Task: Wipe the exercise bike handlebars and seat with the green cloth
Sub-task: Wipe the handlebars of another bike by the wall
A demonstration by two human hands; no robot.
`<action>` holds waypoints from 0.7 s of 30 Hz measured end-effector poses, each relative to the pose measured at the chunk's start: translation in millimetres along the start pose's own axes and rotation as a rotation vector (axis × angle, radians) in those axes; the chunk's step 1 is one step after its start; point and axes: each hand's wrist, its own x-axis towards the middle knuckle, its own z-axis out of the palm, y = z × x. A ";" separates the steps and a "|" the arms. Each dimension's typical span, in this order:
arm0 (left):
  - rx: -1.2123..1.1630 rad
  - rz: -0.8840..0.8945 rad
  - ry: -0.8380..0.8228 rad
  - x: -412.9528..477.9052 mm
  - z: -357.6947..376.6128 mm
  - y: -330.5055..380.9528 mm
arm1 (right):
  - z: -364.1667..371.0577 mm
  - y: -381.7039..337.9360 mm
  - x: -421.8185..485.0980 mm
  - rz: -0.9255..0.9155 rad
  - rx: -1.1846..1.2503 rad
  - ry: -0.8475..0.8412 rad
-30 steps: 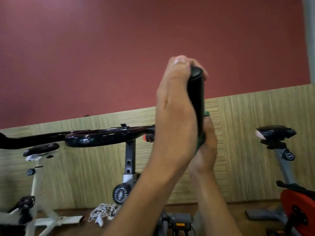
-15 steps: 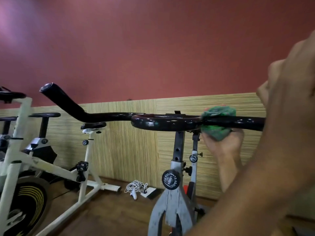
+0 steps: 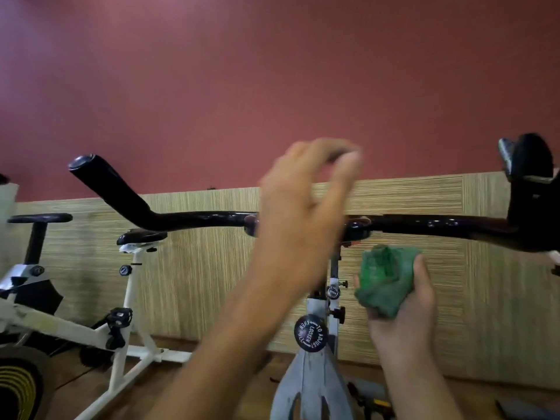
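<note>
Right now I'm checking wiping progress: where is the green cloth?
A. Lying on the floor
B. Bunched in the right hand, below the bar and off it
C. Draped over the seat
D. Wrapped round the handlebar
B: the green cloth sits bunched in the right hand, below the handlebar, with a gap between them.

A white exercise bike (image 3: 91, 328) stands at the left with a black seat (image 3: 141, 237) and a black pedal (image 3: 118, 317), its wheel (image 3: 18, 386) marked with yellow stripes. Behind it rises another black seat (image 3: 39, 218) on a black post. The wall is dark red (image 3: 272, 71) above and striped tan panelling (image 3: 194, 268) below, meeting a brown wooden floor (image 3: 212, 398).
</note>
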 end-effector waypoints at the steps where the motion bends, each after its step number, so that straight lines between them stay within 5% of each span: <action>1: 0.068 -0.037 0.029 0.4 -14.0 -20.2 | 6.3 1.3 -9.3 -0.106 -0.052 0.000; 6: 0.077 -0.251 -0.031 -12.0 -42.8 -88.2 | 44.9 16.0 -37.1 -0.926 -0.638 -0.198; 9: -0.014 -0.298 -0.033 -24.0 -35.6 -100.7 | 55.2 24.5 -26.5 -1.223 -0.974 -0.336; 10: -0.017 -0.301 -0.026 -25.6 -33.0 -101.0 | 54.1 23.2 -16.4 -1.219 -0.974 -0.326; 14: -0.028 -0.319 -0.003 -25.6 -25.8 -94.1 | 49.3 12.4 16.2 -0.701 -0.541 -0.283; 18: -0.046 -0.322 -0.023 -25.4 -26.7 -94.5 | 50.2 22.4 5.7 -0.830 -0.463 -0.396; 21: -0.050 -0.325 -0.014 -23.9 -27.8 -93.1 | 56.0 24.1 16.4 -0.675 -0.348 -0.295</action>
